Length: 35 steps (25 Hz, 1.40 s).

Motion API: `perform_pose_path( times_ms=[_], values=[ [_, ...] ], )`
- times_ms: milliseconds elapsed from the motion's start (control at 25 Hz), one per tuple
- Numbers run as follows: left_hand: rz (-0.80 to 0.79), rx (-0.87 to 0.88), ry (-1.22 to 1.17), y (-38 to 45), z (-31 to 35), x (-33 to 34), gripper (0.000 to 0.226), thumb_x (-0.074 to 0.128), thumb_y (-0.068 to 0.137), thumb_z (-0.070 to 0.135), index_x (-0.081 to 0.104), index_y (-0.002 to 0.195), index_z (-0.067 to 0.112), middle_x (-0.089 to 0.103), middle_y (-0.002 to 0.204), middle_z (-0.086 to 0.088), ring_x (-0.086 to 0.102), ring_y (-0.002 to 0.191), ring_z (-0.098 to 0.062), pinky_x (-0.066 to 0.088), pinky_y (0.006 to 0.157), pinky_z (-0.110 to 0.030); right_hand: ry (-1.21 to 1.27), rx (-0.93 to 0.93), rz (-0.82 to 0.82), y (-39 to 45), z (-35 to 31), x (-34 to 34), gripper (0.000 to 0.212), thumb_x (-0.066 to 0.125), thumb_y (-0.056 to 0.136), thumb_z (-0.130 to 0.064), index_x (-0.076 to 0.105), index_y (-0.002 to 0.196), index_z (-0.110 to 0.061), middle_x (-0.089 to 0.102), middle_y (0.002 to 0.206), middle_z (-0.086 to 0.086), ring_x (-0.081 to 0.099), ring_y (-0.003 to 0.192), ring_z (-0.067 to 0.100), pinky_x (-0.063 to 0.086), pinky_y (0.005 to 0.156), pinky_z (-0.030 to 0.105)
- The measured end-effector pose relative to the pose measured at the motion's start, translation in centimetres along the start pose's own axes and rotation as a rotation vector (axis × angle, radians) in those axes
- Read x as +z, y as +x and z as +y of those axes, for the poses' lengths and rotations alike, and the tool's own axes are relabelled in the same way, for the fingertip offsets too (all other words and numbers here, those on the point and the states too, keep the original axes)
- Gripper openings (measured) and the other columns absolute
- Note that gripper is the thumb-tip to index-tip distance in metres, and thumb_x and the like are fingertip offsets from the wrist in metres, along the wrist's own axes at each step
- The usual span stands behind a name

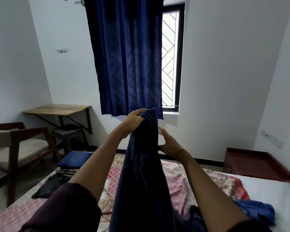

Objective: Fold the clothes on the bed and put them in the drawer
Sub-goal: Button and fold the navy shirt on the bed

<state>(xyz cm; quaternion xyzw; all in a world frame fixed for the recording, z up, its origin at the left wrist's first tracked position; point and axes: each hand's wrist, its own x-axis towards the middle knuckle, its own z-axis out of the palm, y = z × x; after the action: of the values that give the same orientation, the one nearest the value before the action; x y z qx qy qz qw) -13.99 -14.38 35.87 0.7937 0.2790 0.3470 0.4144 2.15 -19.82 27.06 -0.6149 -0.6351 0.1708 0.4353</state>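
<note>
Head-camera view over a bed [266, 186], near to far: both forearms reach forward above a patterned pink bedcover [174, 178]. A crumpled blue garment [258, 213] lies at the near right, a black garment [47, 186] at the left. A long navy garment [141, 173] hangs upright between the arms, its top bunched in the clenched left hand [134, 118]. The right hand [168, 142], fingers loose and blurred, is just beside the cloth; whether it touches cannot be told. Farther left, a folded blue piece [74, 159] tops a small stack. Beyond stand a wooden armchair [20, 148], a wall-mounted desk [57, 109], a reddish-brown drawer unit [253, 162] and a blue curtain [127, 56] over the window [172, 61].
</note>
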Motion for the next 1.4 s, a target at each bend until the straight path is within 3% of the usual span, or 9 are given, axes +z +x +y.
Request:
perform_pose_path(
  times_ms=[80, 200, 360, 600, 720, 920, 1040, 1200, 1400],
  values=[
    [0.045, 0.019, -0.045, -0.3, -0.1, -0.4, 0.038, 0.035, 0.092, -0.004, 0.059, 0.093, 0.026, 0.061, 0.090, -0.002, 0.057, 0.084, -0.015, 0.046, 0.070, -0.023, 0.084, 0.048, -0.180, 0.1, 0.6, 1.3, 0.056, 0.061, 0.083, 0.005, 0.047, 0.133, -0.014, 0.061, 0.106, 0.007, 0.056, 0.098, 0.017, 0.050, 0.085, 0.030],
    [0.278, 0.004, -0.067, -0.3, -1.1, -2.9, 0.039, 0.034, 0.087, -0.006, 0.056, 0.084, 0.026, 0.057, 0.084, -0.003, 0.052, 0.080, -0.017, 0.042, 0.067, -0.024, 0.072, 0.120, -0.223, 0.1, 2.3, 3.6, 0.027, 0.061, 0.086, 0.000, 0.064, 0.112, -0.003, 0.063, 0.093, 0.011, 0.055, 0.087, 0.017, 0.048, 0.092, 0.040],
    [0.518, -0.102, 0.357, -0.9, -4.0, -7.6, 0.027, 0.037, 0.086, 0.000, 0.058, 0.098, 0.012, 0.048, 0.105, -0.007, 0.047, 0.092, -0.023, 0.034, 0.071, -0.026, -0.164, 0.166, 0.063, 1.6, 1.9, 4.9, 0.022, 0.052, 0.092, -0.008, 0.066, 0.109, -0.002, 0.062, 0.098, 0.020, 0.058, 0.094, 0.030, 0.042, 0.085, 0.035],
    [0.530, -0.275, 0.604, -2.6, -7.4, -12.3, 0.028, 0.037, 0.084, 0.004, 0.058, 0.101, 0.010, 0.059, 0.105, -0.014, 0.047, 0.083, -0.028, 0.034, 0.070, -0.032, -0.433, 0.035, 0.497, 4.5, -2.3, 6.7, 0.036, 0.040, 0.095, 0.001, 0.054, 0.128, -0.002, 0.055, 0.116, 0.025, 0.055, 0.104, 0.039, 0.043, 0.090, 0.039],
    [0.207, -0.315, 0.858, -2.6, -10.3, -15.5, 0.038, 0.044, 0.086, 0.006, 0.053, 0.122, 0.014, 0.058, 0.120, -0.014, 0.055, 0.103, -0.032, 0.041, 0.077, -0.033, -0.414, -0.038, 0.531, 6.5, -5.6, 7.7, 0.035, 0.037, 0.094, 0.004, 0.058, 0.120, 0.000, 0.060, 0.109, 0.026, 0.057, 0.101, 0.038, 0.043, 0.084, 0.036],
    [-0.205, -0.105, 0.385, -2.8, -14.2, -14.5, 0.054, 0.068, 0.082, 0.010, 0.044, 0.131, 0.015, 0.062, 0.118, -0.012, 0.059, 0.102, -0.023, 0.047, 0.086, -0.030, -0.681, -0.256, 0.368, 8.5, -11.1, 10.7, 0.030, 0.040, 0.093, -0.003, 0.058, 0.117, -0.006, 0.058, 0.099, 0.018, 0.057, 0.090, 0.035, 0.043, 0.074, 0.035],
    [0.059, 0.012, 0.460, -2.4, -15.1, -13.1, 0.020, 0.054, 0.089, 0.011, 0.064, 0.105, 0.006, 0.067, 0.104, -0.017, 0.061, 0.095, -0.033, 0.046, 0.077, -0.035, -0.760, -0.171, 0.401, 8.4, -12.6, 11.7, 0.026, 0.042, 0.095, -0.011, 0.059, 0.114, -0.008, 0.060, 0.103, 0.015, 0.058, 0.093, 0.035, 0.044, 0.075, 0.037],
    [0.258, -0.038, 0.537, -1.9, -15.5, -14.8, 0.026, 0.039, 0.091, 0.007, 0.060, 0.106, 0.004, 0.060, 0.111, -0.019, 0.056, 0.099, -0.037, 0.043, 0.079, -0.038, -0.800, 0.034, 0.152, 5.3, -11.9, 11.8, 0.038, 0.062, 0.087, -0.036, 0.060, 0.104, -0.002, 0.064, 0.106, 0.019, 0.059, 0.097, 0.033, 0.042, 0.078, 0.033],
    [0.357, -0.090, 0.261, -3.2, -14.8, -14.4, 0.026, 0.039, 0.090, 0.005, 0.057, 0.109, 0.008, 0.061, 0.111, -0.017, 0.055, 0.098, -0.034, 0.040, 0.076, -0.034, -0.892, 0.426, -0.069, 2.2, -9.0, 12.6, 0.039, 0.063, 0.086, -0.032, 0.058, 0.116, -0.007, 0.059, 0.120, 0.015, 0.055, 0.110, 0.030, 0.043, 0.087, 0.031]
  ],
)
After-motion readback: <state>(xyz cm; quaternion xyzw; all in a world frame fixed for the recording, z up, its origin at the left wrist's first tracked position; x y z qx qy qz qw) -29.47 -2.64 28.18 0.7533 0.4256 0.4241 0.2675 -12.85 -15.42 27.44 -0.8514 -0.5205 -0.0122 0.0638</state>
